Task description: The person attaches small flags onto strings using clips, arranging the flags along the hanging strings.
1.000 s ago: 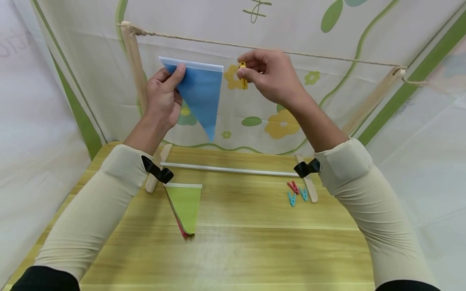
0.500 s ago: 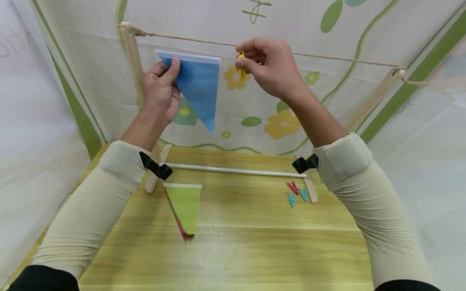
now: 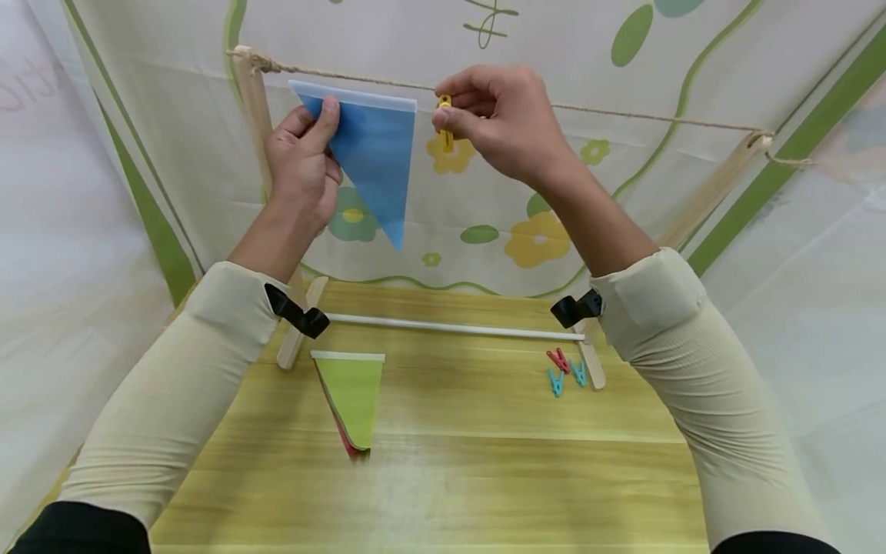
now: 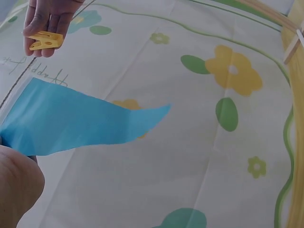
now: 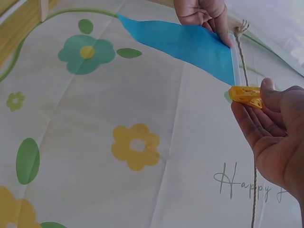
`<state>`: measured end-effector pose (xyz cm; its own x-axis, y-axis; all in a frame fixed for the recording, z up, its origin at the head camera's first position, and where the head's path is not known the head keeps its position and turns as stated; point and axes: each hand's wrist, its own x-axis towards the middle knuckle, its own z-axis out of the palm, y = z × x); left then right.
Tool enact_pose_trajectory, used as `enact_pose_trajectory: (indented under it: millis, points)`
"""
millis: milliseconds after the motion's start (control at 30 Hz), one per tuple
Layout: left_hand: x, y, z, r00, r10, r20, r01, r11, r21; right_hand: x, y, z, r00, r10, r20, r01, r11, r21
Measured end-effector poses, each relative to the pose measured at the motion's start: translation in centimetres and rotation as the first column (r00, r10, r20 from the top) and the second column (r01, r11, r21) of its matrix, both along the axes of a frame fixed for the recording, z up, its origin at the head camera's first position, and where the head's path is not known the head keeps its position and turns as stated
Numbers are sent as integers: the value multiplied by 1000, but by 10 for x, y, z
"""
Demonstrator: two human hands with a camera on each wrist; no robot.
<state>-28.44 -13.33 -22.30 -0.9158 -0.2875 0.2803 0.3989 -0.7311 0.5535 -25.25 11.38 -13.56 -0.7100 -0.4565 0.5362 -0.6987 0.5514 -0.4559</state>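
My left hand (image 3: 302,161) pinches a blue triangular pennant (image 3: 377,158) near the left end of its white-banded top edge; the point hangs down. The pennant's top edge lies just below the twine (image 3: 346,75) in the head view. To its right, my right hand (image 3: 508,127) pinches a yellow clothespin (image 3: 446,123) between thumb and fingers. In the right wrist view the yellow clothespin (image 5: 246,96) appears close to the pennant's corner (image 5: 223,71); whether they touch I cannot tell. From the left wrist, the clothespin (image 4: 46,41) shows a gap from the pennant (image 4: 76,116).
The twine runs between a left wooden post (image 3: 254,108) and a right wooden post (image 3: 716,188). A white rod (image 3: 450,328) joins their feet. On the wooden table (image 3: 526,492) lie a green pennant (image 3: 353,396) over a red one, and red (image 3: 557,359) and blue clothespins (image 3: 556,383).
Both hands have risen toward the twine and shifted slightly left, carrying the blue pennant and the yellow clothespin. Both grips stay the same.
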Motion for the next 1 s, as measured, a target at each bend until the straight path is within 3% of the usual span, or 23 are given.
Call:
enact_pose_trajectory:
  millis: [333,700,833,1000]
  points:
    - [-3,1,7,1000,19,-12,-19,999,28,-1,-12,14,998,46,-46,-48,998,-38]
    - [-5,-1,7,1000,26,-13,-26,1000,16,-7,-25,27,999,-7,-49,0,987,-159]
    - [-5,1,8,1000,26,-9,-26,1000,13,-11,-31,31,1000,4,-11,-7,970,-244]
    - [-5,2,9,1000,28,0,-28,999,21,-15,-42,36,998,44,35,-28,928,-371]
